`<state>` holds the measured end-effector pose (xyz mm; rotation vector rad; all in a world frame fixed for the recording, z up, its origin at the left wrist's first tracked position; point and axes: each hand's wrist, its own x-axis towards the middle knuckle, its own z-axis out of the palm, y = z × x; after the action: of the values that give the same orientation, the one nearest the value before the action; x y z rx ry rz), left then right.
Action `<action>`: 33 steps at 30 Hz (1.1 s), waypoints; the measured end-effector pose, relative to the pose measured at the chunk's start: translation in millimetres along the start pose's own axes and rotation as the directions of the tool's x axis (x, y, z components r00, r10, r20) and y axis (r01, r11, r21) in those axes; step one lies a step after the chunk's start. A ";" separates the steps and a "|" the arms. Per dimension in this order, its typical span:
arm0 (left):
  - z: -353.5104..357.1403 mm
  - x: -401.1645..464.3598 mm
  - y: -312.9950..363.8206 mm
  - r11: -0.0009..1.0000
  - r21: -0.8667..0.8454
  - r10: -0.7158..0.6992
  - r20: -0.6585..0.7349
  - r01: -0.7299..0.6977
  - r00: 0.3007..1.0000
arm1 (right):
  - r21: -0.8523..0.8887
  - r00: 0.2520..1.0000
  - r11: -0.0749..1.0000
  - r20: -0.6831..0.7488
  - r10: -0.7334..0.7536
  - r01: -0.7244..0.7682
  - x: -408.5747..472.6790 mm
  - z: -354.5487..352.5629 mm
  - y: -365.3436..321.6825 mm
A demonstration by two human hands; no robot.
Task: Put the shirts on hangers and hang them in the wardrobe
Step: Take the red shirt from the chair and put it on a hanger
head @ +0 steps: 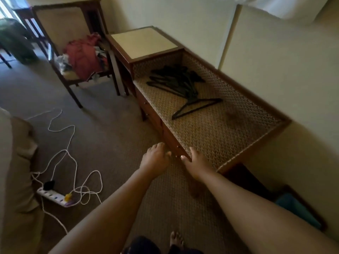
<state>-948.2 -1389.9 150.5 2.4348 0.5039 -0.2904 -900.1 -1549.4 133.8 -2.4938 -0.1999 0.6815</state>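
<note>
Bench edge, foreground: both bare arms reach forward from the bottom of the view toward the front rail of the woven bench point(211, 129).
Left hand point(156, 157): held palm-down just off the bench front, fingers bent loosely downward, nothing in its grasp; whether a fingertip touches the wood cannot be told.
Right hand point(197, 161): resting at the bench's front edge, fingers relaxed and slightly spread, thumb pointing toward the left hand; it holds nothing.
Gap: the two hands sit near each other, apart, with small drawer knobs point(177, 147) showing between them.
Hidden or cut off: fingertips of both hands are blurred; the wardrobe cannot be made out; a white shape at the top right is cropped by the frame; a foot point(177, 239) shows at the bottom edge.
Hangers point(176, 79): a dark heap lying on the bench seat toward its far end, well apart from the hands; one hanger point(197, 107) lies loose on the near side of the heap.
Shirts point(82, 55): a crumpled pile, red on top, on the chair point(60, 21) beyond the bench; single garments cannot be told apart.
Side table point(145, 43): pale-topped, between chair and bench.
Floor: a white power strip point(52, 196) and tangled cord point(69, 143) at left.
</note>
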 end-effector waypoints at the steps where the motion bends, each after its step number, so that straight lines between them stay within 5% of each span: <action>1: -8.9 21.6 -0.7 1.000 -0.011 0.007 0.017 -0.007 1.000 | 0.004 1.000 1.000 -0.009 0.015 -0.015 19.9 -4.7 -10.5; 9: -53.4 209.3 -0.4 0.988 -0.013 0.154 0.113 -0.154 0.982 | 0.028 0.986 0.991 -0.106 0.132 -0.130 178.9 -48.5 -64.6; 18: -42.3 361.9 33.6 0.992 0.028 0.115 0.218 -0.124 0.969 | 0.039 0.962 0.968 -0.109 0.251 -0.248 329.1 -108.1 -49.1; 33: 66.5 527.8 68.6 0.971 0.239 -0.069 0.299 -0.005 0.952 | -0.364 0.995 0.927 -0.003 0.099 -0.093 556.6 -141.5 55.7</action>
<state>-448.3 -1331.5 -35.0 2.5460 0.3888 -0.7681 -348.9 -1509.2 -32.0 -2.8701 -0.2280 0.7612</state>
